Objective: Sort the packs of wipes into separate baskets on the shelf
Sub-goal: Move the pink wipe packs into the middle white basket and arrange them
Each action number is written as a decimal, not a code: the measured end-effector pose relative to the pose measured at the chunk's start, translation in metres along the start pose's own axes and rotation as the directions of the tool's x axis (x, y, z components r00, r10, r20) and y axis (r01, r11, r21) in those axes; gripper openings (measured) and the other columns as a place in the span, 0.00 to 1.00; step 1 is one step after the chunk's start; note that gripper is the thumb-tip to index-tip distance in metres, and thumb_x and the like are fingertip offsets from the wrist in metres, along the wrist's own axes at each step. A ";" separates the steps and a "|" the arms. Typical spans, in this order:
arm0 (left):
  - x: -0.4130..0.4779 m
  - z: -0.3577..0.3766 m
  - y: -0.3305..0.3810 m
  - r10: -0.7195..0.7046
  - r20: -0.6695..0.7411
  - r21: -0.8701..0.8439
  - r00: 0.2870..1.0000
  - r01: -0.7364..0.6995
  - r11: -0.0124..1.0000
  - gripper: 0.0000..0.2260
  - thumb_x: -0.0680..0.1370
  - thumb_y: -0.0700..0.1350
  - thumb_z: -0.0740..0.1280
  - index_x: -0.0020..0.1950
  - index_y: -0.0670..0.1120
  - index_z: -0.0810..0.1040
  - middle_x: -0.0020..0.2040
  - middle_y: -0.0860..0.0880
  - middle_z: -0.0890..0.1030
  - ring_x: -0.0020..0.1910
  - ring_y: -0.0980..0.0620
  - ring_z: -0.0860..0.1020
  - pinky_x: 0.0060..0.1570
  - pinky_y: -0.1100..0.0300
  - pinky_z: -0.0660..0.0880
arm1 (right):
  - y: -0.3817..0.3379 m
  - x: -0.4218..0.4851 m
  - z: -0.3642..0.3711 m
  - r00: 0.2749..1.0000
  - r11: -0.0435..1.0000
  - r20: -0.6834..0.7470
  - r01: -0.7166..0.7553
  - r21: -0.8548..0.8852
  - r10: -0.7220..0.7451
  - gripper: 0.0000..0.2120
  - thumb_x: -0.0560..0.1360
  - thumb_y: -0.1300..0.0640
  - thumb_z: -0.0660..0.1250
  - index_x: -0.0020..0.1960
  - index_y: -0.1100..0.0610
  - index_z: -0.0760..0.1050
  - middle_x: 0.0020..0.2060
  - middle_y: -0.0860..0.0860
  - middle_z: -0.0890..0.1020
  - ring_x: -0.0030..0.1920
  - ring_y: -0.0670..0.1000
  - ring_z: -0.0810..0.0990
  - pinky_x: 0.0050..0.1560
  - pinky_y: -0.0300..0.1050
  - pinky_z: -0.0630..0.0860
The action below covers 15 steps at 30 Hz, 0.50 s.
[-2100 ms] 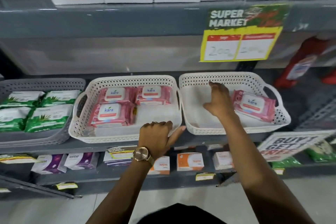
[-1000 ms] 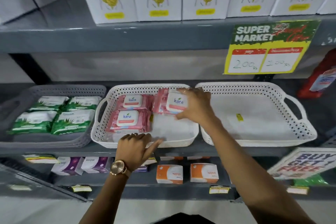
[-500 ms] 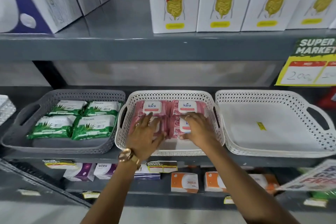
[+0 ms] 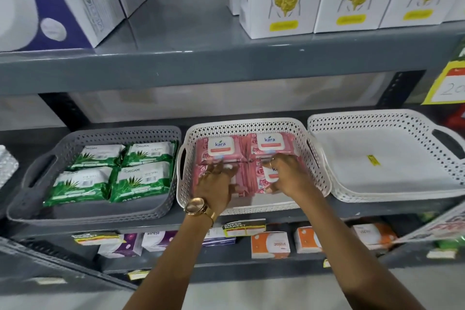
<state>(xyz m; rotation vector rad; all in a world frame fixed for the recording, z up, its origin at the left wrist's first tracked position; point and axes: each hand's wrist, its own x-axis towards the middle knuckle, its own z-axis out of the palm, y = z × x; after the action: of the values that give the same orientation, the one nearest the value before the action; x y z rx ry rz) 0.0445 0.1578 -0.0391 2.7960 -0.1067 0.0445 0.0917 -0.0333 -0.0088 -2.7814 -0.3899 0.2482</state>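
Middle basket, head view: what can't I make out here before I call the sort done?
- Front two pink packs in the middle basket: labels mostly covered by the left hand and right hand.
- Grip: can't tell whether either hand holds a pack or just presses it.
- Price sign: cut by the right edge.
- Green packs' small print: too small.

Three baskets sit on the shelf: one grey basket (image 4: 35, 199) and two white baskets (image 4: 317, 158). The grey one holds four green packs (image 4: 143, 181), and the middle white one holds four pink packs (image 4: 221, 150). Two hands (image 4: 216, 184) reach in.
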 end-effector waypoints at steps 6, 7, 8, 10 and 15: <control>0.005 -0.005 -0.002 0.027 0.070 0.055 0.997 -0.030 0.998 0.23 0.80 0.52 0.63 0.74 0.57 0.61 0.75 0.49 0.63 0.67 0.47 0.72 0.67 0.46 0.70 | 0.009 -0.002 0.003 0.997 0.997 0.025 0.072 -0.030 -0.071 0.35 0.67 0.49 0.76 0.71 0.51 0.68 0.71 0.49 0.71 0.71 0.53 0.66 0.72 0.51 0.60; 0.007 -0.007 -0.003 0.025 0.092 0.088 0.995 -0.033 0.996 0.24 0.80 0.57 0.60 0.75 0.57 0.58 0.77 0.49 0.59 0.71 0.44 0.66 0.70 0.41 0.63 | 0.011 0.000 0.002 0.995 0.996 0.018 0.094 -0.005 -0.094 0.34 0.69 0.45 0.73 0.71 0.51 0.67 0.72 0.50 0.69 0.72 0.53 0.65 0.74 0.53 0.60; 0.011 -0.009 -0.005 0.021 0.088 0.115 0.996 -0.031 0.993 0.26 0.80 0.60 0.55 0.76 0.57 0.55 0.78 0.49 0.56 0.75 0.43 0.60 0.73 0.38 0.56 | 0.012 0.003 0.002 0.994 0.993 -0.027 0.111 0.030 -0.110 0.32 0.71 0.42 0.68 0.71 0.52 0.67 0.72 0.51 0.68 0.73 0.54 0.64 0.74 0.56 0.61; 0.025 -0.013 -0.005 -0.017 0.031 0.098 0.999 0.014 0.995 0.29 0.78 0.63 0.46 0.77 0.54 0.53 0.79 0.49 0.51 0.77 0.45 0.49 0.74 0.41 0.43 | 0.011 0.018 0.000 0.982 0.988 -0.155 0.122 0.090 -0.107 0.31 0.75 0.38 0.59 0.73 0.53 0.64 0.74 0.53 0.65 0.75 0.55 0.60 0.73 0.60 0.63; 0.065 0.001 -0.008 -0.123 0.019 0.124 0.992 0.120 0.985 0.28 0.82 0.58 0.45 0.78 0.48 0.43 0.79 0.44 0.43 0.77 0.45 0.41 0.71 0.47 0.33 | -0.003 0.064 0.012 0.996 0.994 -0.063 0.064 -0.091 -0.069 0.34 0.79 0.37 0.43 0.78 0.56 0.44 0.78 0.55 0.45 0.77 0.60 0.41 0.77 0.61 0.42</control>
<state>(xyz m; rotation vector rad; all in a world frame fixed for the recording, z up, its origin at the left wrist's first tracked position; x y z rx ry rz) 0.1101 0.1603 -0.0395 2.9201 0.0621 -0.0168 0.1494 -0.0087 -0.0266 -2.8489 -0.4876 0.1258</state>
